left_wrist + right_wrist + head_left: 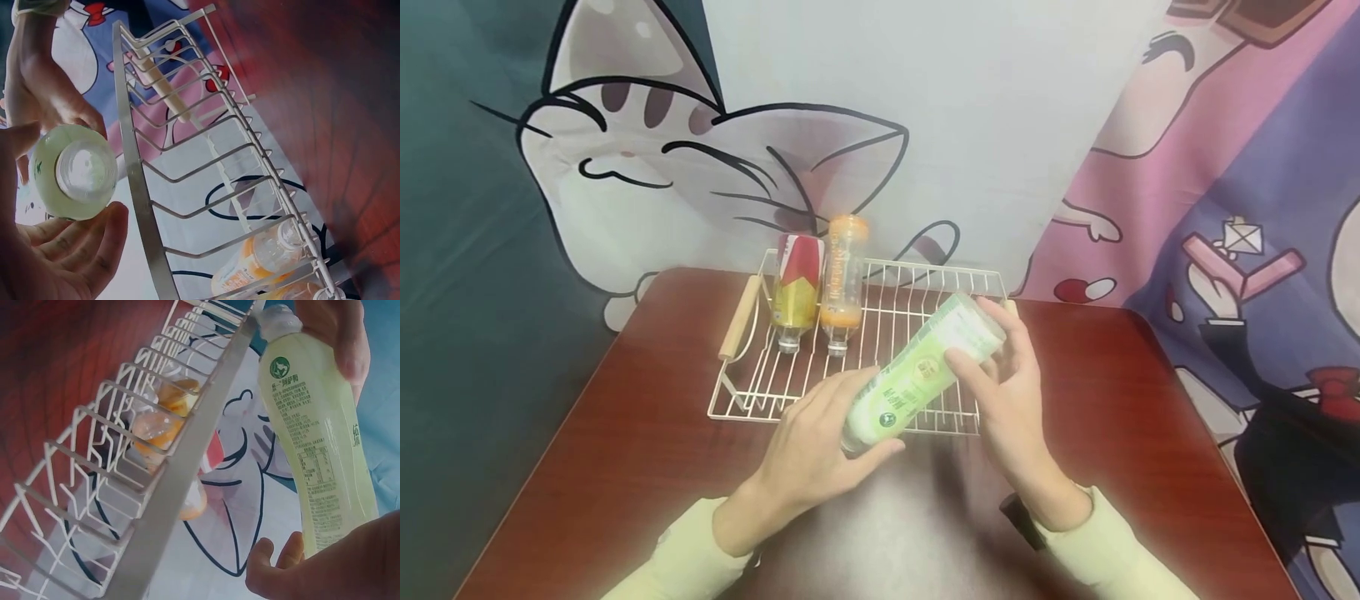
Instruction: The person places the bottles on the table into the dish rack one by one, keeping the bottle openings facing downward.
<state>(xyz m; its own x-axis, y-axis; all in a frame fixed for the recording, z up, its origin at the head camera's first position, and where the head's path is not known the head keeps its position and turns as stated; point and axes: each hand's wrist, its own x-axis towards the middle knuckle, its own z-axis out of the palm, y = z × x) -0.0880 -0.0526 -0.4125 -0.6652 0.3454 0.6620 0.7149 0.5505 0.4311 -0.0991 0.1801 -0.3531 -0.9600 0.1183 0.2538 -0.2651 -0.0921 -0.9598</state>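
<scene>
A pale green drink bottle [917, 375] is held at a slant between my two hands, above the near side of a white wire rack [745, 417]. Its clear cap [279, 322] points down towards my left side. The left hand [812, 433] is around the cap end, thumb on the near side and fingers partly hidden behind the bottle. My right hand [1011, 392] grips the base end between thumb and fingers. Seen from the left wrist, the bottle's cap end [86, 172] faces the camera, with left-hand fingers [81, 256] curved beneath it.
Two bottles rest cap-down in the rack's left part: a red-and-yellow one [797, 287] and a clear one with orange ends [844, 283]. A wooden handle [741, 317] is on the rack's left side. Behind the reddish-brown table [625, 467] hangs a cartoon-printed cloth [985, 125].
</scene>
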